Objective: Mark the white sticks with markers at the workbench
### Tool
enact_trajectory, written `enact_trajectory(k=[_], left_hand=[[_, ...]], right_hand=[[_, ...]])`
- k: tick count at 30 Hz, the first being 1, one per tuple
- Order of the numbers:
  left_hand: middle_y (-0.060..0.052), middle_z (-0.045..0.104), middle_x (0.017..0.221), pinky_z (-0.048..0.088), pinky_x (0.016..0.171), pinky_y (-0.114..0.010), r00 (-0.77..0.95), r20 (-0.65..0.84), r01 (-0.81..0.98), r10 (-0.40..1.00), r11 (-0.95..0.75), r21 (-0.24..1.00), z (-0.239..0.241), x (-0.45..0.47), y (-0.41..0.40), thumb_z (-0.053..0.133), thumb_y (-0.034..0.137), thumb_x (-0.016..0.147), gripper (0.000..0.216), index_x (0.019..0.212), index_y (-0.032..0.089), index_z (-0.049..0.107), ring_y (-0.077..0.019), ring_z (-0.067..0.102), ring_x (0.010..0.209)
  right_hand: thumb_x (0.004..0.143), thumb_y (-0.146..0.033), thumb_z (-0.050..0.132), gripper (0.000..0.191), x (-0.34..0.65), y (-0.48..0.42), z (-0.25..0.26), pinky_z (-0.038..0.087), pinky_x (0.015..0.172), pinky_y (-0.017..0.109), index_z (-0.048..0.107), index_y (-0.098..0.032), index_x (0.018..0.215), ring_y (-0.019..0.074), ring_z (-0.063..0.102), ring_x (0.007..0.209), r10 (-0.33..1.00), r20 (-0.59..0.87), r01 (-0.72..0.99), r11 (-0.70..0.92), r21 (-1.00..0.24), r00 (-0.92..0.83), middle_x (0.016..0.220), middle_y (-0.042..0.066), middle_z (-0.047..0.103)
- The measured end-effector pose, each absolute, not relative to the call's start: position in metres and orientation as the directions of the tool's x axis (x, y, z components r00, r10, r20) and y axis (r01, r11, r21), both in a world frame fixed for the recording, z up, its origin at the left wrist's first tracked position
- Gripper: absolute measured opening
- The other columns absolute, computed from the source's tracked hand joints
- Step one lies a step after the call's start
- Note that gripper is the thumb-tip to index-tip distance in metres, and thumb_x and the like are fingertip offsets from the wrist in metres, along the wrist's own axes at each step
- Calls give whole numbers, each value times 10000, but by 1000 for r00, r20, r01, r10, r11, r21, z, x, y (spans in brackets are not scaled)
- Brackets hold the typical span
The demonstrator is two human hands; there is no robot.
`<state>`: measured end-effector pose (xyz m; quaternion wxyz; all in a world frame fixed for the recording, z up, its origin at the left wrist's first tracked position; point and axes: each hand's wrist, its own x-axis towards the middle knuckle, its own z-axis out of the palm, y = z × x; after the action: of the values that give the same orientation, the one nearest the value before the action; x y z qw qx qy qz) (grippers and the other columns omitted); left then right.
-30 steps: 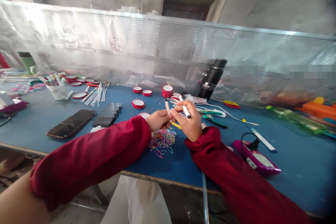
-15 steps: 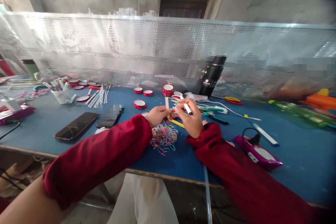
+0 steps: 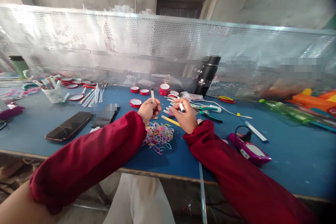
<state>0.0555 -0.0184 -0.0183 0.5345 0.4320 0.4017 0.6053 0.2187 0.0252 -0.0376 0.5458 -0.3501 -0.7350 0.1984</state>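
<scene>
My left hand (image 3: 148,112) is closed around a pale slim stick (image 3: 153,96) with a dark tip, which stands upright out of the fist. A white marker pen (image 3: 181,106) with a black end is pinched in the fingers of my right hand (image 3: 187,116). The hands are apart, both over the blue table. Just below them lies a tangled pile of colourful rubber bands (image 3: 159,136). Between the hands, a yellow stick (image 3: 171,120) rests on the table beside several pale and pink sticks, partly covered by my right hand.
Two dark phones (image 3: 68,126) lie to the left, near a white cup (image 3: 52,94) of pens. Red tape rolls (image 3: 164,90) and a black bottle (image 3: 208,77) stand at the back. Pliers (image 3: 210,115), a purple power strip (image 3: 249,148) and a green plastic bottle (image 3: 286,111) are right.
My hands have moved apart, with the left carrying the pale stick leftward. My right hand still grips the marker pen. The camera view has turned slightly right.
</scene>
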Motion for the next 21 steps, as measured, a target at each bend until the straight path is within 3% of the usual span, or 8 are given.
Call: enact_trajectory(k=[5, 10, 16, 21], left_hand=[[79, 282, 492, 77, 365, -186, 33, 86, -416, 996, -64, 907, -14, 50, -18, 418, 161, 760, 44, 781, 199, 421, -37, 208, 335], [85, 220, 487, 66, 364, -187, 69, 96, -444, 993, -56, 894, -13, 48, -16, 431, 303, 823, 149, 726, 197, 390, -36, 164, 340], [56, 375, 531, 143, 371, -166, -31, 155, -332, 987, -157, 930, -17, 51, -16, 379, 278, 904, 151, 824, 182, 465, -43, 345, 377], [29, 507, 596, 205, 379, -154, -108, 76, -290, 991, -105, 951, -16, 52, -17, 383, 215, 905, 104, 946, 193, 475, -59, 459, 431]], right_hand=[[744, -325, 648, 278, 220, 28, -39, 500, 767, 375, 525, -228, 973, 182, 649, 703, 743, 628, 331, 667, -667, -231, 752, -12, 685], [752, -355, 655, 347, 221, 25, -39, 506, 798, 390, 541, -218, 1049, 187, 651, 797, 749, 589, 337, 663, -669, -304, 863, 13, 687], [851, -428, 529, 301, 223, 28, -40, 535, 793, 370, 583, -241, 1080, 183, 656, 851, 777, 545, 270, 624, -733, -317, 913, 19, 683], [918, -404, 390, 327, 224, 27, -38, 511, 839, 370, 570, -223, 1121, 180, 648, 879, 769, 522, 284, 628, -724, -370, 900, 37, 700]])
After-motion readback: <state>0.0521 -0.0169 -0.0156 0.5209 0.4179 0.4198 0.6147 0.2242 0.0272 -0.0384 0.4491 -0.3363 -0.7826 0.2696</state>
